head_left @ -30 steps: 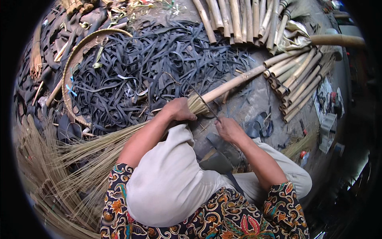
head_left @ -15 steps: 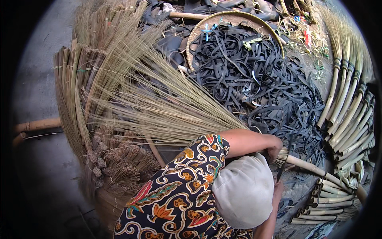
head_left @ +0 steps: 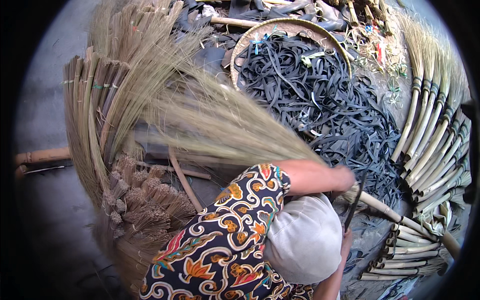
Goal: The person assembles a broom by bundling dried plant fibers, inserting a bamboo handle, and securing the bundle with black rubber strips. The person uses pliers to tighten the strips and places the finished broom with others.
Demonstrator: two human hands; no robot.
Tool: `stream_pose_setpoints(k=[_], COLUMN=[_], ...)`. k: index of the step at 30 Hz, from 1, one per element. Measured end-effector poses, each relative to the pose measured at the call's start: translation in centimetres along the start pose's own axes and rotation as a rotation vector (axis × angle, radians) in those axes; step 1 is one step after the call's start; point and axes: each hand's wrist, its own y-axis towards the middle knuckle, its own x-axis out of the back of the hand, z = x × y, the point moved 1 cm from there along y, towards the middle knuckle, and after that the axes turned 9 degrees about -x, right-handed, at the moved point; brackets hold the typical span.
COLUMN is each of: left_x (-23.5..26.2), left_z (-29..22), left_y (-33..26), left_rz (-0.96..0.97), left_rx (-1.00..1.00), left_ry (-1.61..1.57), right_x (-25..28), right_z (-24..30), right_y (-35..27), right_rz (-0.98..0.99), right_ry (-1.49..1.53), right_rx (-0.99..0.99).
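Observation:
Neither my left hand nor my right hand shows. A co-worker in a grey cap (head_left: 302, 240) and patterned shirt (head_left: 215, 245) bends over a grass broom (head_left: 240, 132) with a long pale handle (head_left: 382, 207). That person's far hand (head_left: 344, 179), blurred, is at the broom's neck, where the grass meets the handle; its fingers are hard to make out. The near hand (head_left: 346, 236), partly hidden by the cap, is at the lower end of a black rubber strip (head_left: 355, 202). The strip runs taut up past the neck.
Black rubber strips (head_left: 320, 95) spill from a round woven tray (head_left: 237, 55). Finished brooms (head_left: 435, 107) are ranged along the right, above more short-handled ones (head_left: 410, 250). Grass bundles (head_left: 90, 95) stand at left, over cut stalk bundles (head_left: 145, 195). A bamboo pole (head_left: 42, 156) juts out left.
The co-worker's broom has swung or turned, its grass now smeared by motion. The far hand has blurred at the neck, and the strip stands more plainly in view. The whole view has shifted slightly.

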Motion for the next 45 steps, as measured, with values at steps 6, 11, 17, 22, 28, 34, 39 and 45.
stream_pose_setpoints(k=[6,11,17,22,28,34,39,45], left_x=[18.0,17.0,3.3,-1.7,-2.9,-2.8,-0.6,-0.4], left_z=[-6.1,-2.6,6.7,3.0,2.6,3.4,0.0,0.3], left_y=[3.8,0.6,-2.1,0.2,3.1,3.3,1.2,0.7], left_rz=[0.062,-0.066,0.258,0.178,0.221,0.197,0.164,0.084], left_rx=[0.031,-0.012,-0.058,-0.160,-0.091,-0.136,0.118,-0.035], left_ry=[0.650,0.371,-0.227,-0.597,-0.647,-0.643,-0.256,-0.290], right_x=[4.2,5.3,3.3,2.6,1.8,1.7,1.9,2.4], right_z=[2.9,2.4,-0.3,-1.2,0.8,1.3,1.9,0.9], right_y=[-1.0,-1.8,-2.1,-0.6,-0.4,-0.7,0.4,1.1], right_rz=[-0.195,-0.231,-0.133,-0.135,-0.181,-0.186,0.000,-0.039], right_ry=[0.427,0.517,0.186,-0.076,-0.152,0.040,-0.281,0.192], right_rx=[-0.021,-0.035,-0.125,-0.085,-0.104,-0.285,-0.041,-0.410])
